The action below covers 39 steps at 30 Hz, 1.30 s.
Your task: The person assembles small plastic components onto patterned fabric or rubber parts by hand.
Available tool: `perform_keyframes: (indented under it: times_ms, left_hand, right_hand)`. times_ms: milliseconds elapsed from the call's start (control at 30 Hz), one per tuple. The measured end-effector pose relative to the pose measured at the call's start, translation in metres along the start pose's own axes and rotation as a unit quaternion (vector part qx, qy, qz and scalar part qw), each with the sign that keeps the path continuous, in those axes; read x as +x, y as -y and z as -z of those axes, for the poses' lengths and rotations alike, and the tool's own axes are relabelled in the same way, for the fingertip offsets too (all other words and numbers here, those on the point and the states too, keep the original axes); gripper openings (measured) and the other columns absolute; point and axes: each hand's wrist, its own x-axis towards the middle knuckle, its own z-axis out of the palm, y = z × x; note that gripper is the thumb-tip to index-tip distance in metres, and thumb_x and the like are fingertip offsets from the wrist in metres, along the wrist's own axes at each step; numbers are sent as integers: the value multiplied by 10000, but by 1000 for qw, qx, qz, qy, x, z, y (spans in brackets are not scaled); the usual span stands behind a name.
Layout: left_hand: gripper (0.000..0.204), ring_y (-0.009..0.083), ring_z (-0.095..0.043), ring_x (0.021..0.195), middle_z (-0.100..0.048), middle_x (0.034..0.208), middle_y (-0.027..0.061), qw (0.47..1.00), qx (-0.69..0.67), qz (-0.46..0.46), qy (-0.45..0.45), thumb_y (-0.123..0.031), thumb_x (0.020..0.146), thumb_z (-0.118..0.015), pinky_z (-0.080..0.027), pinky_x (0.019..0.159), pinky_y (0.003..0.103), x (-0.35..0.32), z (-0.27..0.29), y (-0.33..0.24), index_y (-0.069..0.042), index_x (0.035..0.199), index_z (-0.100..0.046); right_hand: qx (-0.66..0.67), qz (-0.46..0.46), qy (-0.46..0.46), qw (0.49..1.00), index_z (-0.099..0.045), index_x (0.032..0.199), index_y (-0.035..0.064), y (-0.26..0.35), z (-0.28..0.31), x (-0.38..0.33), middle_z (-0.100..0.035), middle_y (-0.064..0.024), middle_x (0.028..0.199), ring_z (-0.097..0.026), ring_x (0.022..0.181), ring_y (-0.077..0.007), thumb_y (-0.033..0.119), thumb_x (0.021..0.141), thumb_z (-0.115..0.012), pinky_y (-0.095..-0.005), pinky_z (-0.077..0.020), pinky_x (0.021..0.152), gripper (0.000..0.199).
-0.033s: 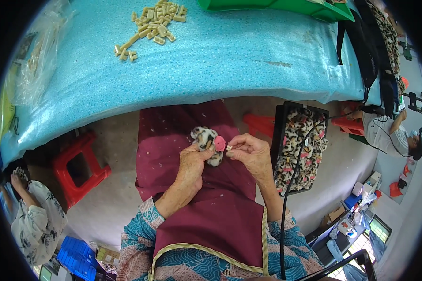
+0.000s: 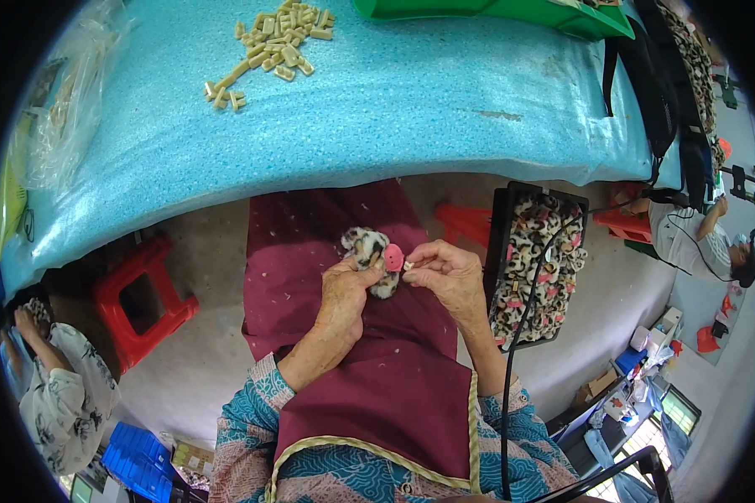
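Note:
Over my maroon apron, my left hand (image 2: pixel 346 295) grips a small leopard-print plush piece (image 2: pixel 362 246) with a pink round part (image 2: pixel 393 257) on it. My right hand (image 2: pixel 446 272) is pinched on a tiny pale piece (image 2: pixel 408 266) held right against the pink part. Both hands are close together above my lap, in front of the blue table's edge.
The blue foam-covered table (image 2: pixel 411 109) carries a heap of small beige blocks (image 2: pixel 273 42) and a green tray (image 2: pixel 512 12). A black crate of leopard-print plush pieces (image 2: pixel 537 268) stands at my right. Red stools (image 2: pixel 138 302) and other seated people (image 2: pixel 59 394) are around.

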Motion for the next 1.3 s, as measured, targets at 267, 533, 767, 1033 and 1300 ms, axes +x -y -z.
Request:
perform_keyframes:
  times_ms: [267, 533, 767, 1033, 1300]
  left_hand:
    - [99, 65, -576, 732, -665, 829, 19, 998, 10, -53, -15, -73, 824, -639, -447, 698, 209, 1, -11, 4, -14, 894, -676]
    - [187, 38, -408, 581, -510, 612, -44, 989, 125, -54, -63, -69, 767, -693, -334, 520, 230, 5, -9, 6, -31, 616, -588]
    - [95, 25, -472, 560, -632, 705, -21, 991, 120, -59, -19, -151, 799, -692, -318, 472, 186, 16, 5, 16, -57, 816, -690]
    - [73, 22, -485, 602, -646, 742, -29, 993, 103, -60, 4, -113, 804, -675, -335, 504, 192, 13, 4, 15, -60, 851, -694]
    - [32, 41, -516, 713, -600, 722, -32, 992, 121, -45, 4, -7, 785, -653, -428, 643, 230, 8, -6, 2, -1, 812, -669]
  right_hand:
    - [40, -21, 12, 999, -636, 892, -46, -13, 2, 9, -658, -85, 805, -631, 710, -107, -53, 757, -659, -212, -519, 634, 137]
    - [128, -67, -31, 989, -607, 927, -36, -23, 6, 8, -658, -108, 805, -637, 672, -142, 4, 778, -672, -221, -515, 597, 167]
    - [126, -65, -26, 990, -616, 926, -28, -21, 3, 8, -655, -86, 807, -633, 686, -121, -13, 801, -645, -212, -519, 603, 129]
    - [106, -89, -43, 989, -616, 916, -23, -18, 0, 9, -654, -83, 799, -636, 681, -123, -8, 796, -649, -214, -514, 606, 125]
    - [75, -69, -47, 994, -623, 886, -15, -29, 2, 12, -647, -63, 784, -622, 669, -96, -33, 784, -652, -198, -508, 589, 107]
